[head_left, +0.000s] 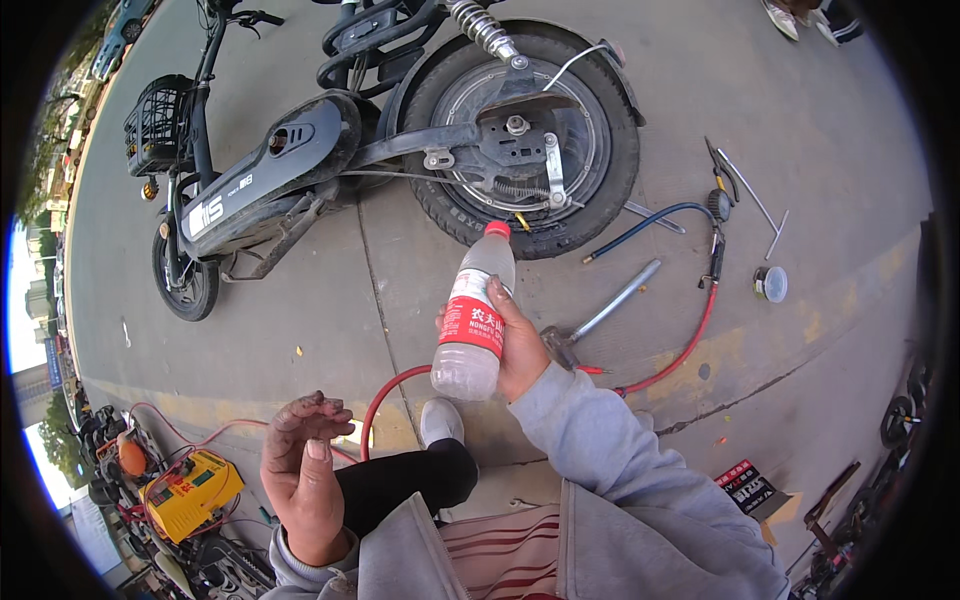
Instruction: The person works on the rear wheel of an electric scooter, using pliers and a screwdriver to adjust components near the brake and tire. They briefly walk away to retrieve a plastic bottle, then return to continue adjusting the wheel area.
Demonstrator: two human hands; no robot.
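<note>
My right hand (522,347) is wrapped round a clear plastic bottle (468,371) with a red cap and a red and white label. The bottle stands nearly upright, its cap on, in front of the rear wheel (432,113) of a dark electric scooter (285,150). Lower left, my left hand (308,480) is raised with nothing in it, its fingers curled but apart and their tips darkened with dirt. A yellow valve cap or stem (521,221) shows at the wheel's lower rim, just beyond the bottle.
On the pavement to the right lie an air hose (690,345) with a gauge (718,204), a T-shaped metal wrench (752,190), a hammer-like tool (618,298) and a small round tub (770,284). A yellow boxy device (195,493) stands lower left. A dark printed box (750,490) lies lower right.
</note>
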